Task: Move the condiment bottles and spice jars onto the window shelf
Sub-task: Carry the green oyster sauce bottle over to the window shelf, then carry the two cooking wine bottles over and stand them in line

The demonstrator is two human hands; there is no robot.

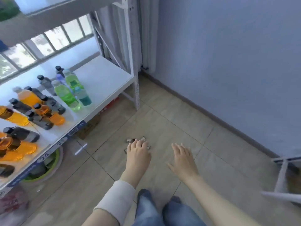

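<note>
At your far left the shelf (pixel 105 75) runs along the window (pixel 48 41), and the bottles are on its white board, gathered toward the left end. The orange bottles (pixel 29 97) sit farthest left, reaching to the front edge. The dark bottles (pixel 47 85) with black caps are mixed in among them and behind them. To their right stand the green bottles (pixel 66 95), close together. A teal bottle (pixel 83 97) is just beside them, the one nearest the shelf's right end. Under the front edge, on the floor (pixel 162 124), a green-rimmed basin (pixel 48 170) shows partly.

Your left hand (pixel 138 154) reaches out low over the floor tiles, well apart from the shelf, with a pale sleeve (pixel 117 199) on the forearm. Its fingertips lie over some small objects (pixel 129 140) on the floor. These are too blurred to name, and you cannot tell from here whether the fingers grip them or only cover them.

Your right hand (pixel 183 159) is just beside it, back upward, fingers straight and spread, holding nothing. Your jeans (pixel 146 207) show below both arms.

Further right the blue wall (pixel 236 54) meets the floor along a dark skirting. A white frame (pixel 283 173) juts in at the right edge.
</note>
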